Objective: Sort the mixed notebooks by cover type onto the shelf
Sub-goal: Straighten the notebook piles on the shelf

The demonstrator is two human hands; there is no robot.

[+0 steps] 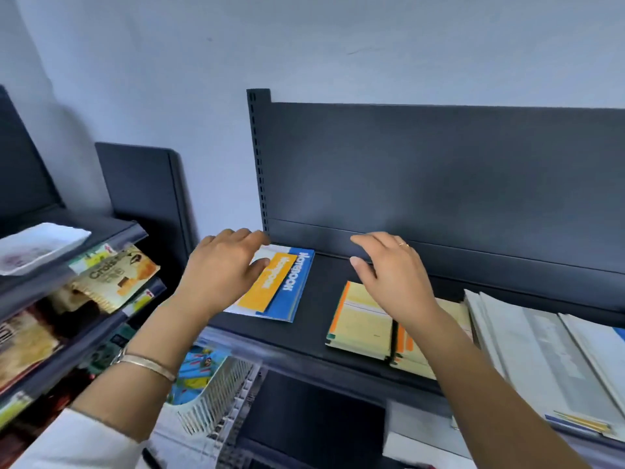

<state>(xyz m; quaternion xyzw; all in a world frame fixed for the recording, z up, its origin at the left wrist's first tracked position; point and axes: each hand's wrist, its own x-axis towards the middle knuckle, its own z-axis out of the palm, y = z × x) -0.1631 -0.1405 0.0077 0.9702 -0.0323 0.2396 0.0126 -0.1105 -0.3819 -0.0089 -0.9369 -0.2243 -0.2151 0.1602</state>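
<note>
Notebook stack (pixel 280 286) left on shelf (pixel 314 319), ledgers (pixel 363 324) right.

Snack packets (pixel 119 277), white basket (pixel 216 399)

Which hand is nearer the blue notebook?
Left. The left hand lies over the left side of the blue notebook; the right hand hovers apart, above the yellow notebooks.

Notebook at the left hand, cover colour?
The notebook is blue with an orange panel, white lettering; head view, at the left hand.
</note>
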